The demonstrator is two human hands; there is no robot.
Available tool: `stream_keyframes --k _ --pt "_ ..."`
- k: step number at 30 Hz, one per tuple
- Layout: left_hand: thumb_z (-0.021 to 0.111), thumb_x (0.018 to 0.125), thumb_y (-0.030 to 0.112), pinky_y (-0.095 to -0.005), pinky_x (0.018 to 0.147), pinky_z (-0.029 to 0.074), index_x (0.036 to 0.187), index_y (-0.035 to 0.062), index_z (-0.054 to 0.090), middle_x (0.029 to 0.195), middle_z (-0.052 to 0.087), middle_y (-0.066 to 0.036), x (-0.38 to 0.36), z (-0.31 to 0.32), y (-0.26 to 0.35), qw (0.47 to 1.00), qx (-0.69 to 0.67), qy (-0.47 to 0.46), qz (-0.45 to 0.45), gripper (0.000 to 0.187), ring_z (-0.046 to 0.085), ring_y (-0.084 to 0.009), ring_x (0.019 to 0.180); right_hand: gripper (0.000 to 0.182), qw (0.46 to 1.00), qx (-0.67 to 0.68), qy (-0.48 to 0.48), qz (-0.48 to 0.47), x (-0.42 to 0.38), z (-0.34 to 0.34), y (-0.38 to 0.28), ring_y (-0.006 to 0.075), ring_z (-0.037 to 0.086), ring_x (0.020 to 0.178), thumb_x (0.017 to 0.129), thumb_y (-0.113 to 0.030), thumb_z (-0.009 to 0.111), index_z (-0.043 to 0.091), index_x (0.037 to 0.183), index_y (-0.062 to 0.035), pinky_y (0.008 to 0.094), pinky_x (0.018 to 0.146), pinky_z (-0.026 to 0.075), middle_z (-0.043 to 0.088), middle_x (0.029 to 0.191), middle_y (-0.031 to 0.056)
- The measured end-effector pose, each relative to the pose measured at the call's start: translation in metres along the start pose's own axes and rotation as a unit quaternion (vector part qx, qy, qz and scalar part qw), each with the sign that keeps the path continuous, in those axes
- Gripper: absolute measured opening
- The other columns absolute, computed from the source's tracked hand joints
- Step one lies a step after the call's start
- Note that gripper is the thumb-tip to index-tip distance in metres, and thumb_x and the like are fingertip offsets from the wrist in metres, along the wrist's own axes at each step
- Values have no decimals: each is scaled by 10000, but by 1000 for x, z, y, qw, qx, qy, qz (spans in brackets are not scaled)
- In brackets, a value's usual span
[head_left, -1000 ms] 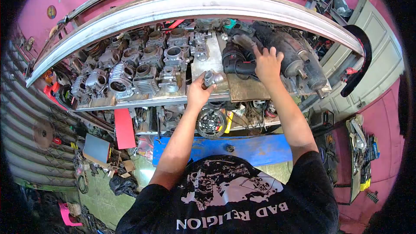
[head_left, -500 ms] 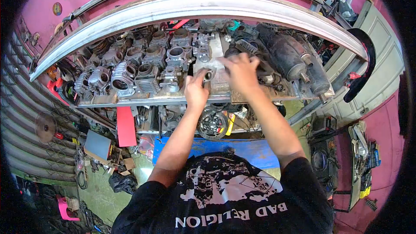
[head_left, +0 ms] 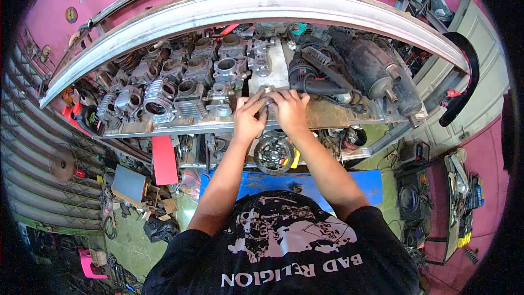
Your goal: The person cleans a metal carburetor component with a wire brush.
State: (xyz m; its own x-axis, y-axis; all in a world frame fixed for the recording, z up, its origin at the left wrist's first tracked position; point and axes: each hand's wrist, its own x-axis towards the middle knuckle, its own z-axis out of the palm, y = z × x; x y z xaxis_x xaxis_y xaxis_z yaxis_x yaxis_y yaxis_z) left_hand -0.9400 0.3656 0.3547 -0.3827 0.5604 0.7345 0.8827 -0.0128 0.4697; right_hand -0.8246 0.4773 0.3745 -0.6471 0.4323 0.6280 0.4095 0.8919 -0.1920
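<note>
At the front of the wooden shelf (head_left: 322,116), my left hand (head_left: 250,116) has its fingers closed on a small grey metal part (head_left: 266,89), mostly covered by the fingers. My right hand (head_left: 289,110) meets it from the other side, with fingers bent over the same part. Left of the hands stands a silver carburetor-like part (head_left: 220,99), with a cylinder block (head_left: 226,66) behind it. A dark power drill (head_left: 303,72) lies beyond my right hand. The pale strip of board (head_left: 277,65) runs behind the hands.
Rows of cylinder blocks (head_left: 158,105) fill the shelf's left side. Dark mufflers (head_left: 376,79) lie at the right. A white metal beam (head_left: 256,5) arches across the shelf's far side. Below the front edge are a disc (head_left: 273,155) and a blue panel (head_left: 349,186).
My right hand has moved left and down, from near the drill to the metal part beside my left hand. The drill is now uncovered. The view has shifted slightly.
</note>
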Motion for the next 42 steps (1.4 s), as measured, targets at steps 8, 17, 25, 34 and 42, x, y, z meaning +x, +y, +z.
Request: stream_keyframes --k 8,17,25,34,42 --pt "759 807 87 -417 861 560 1204 128 735 1302 693 -44 7 11 4 994 91 33 -43 399 623 -325 986 220 1000 -9 -23 -1 16 18 6 229 622 1043 876 -190 644 707 1085 -165 511 945 346 753 985 49" --pt "806 802 198 -476 875 542 1301 58 643 1168 689 -160 17 19 -3 982 99 -4 -158 544 626 -380 1047 196 988 -103 -117 -14 57 15 10 240 630 1033 892 -172 582 698 1048 -154 490 889 370 761 900 55" --pt "807 797 190 -484 932 517 1219 49 636 1191 680 -164 30 29 -13 982 88 23 -163 477 614 -397 1097 169 988 -107 -61 -97 72 27 22 244 612 1077 899 -202 583 726 988 -193 471 906 371 763 909 40" --pt "765 827 157 -505 893 517 1150 53 638 1093 678 -191 35 34 -19 976 94 53 -190 362 631 -423 1049 166 986 -93 -106 -88 76 26 22 261 600 1103 868 -191 630 719 1006 -163 496 930 357 759 939 49" --pt "724 848 150 -519 898 516 1188 88 633 1119 666 -184 35 30 -14 973 76 36 -216 358 621 -422 1059 457 988 -75 -132 -12 60 10 13 281 597 1109 791 -272 777 669 1225 -177 534 915 345 749 1093 54"
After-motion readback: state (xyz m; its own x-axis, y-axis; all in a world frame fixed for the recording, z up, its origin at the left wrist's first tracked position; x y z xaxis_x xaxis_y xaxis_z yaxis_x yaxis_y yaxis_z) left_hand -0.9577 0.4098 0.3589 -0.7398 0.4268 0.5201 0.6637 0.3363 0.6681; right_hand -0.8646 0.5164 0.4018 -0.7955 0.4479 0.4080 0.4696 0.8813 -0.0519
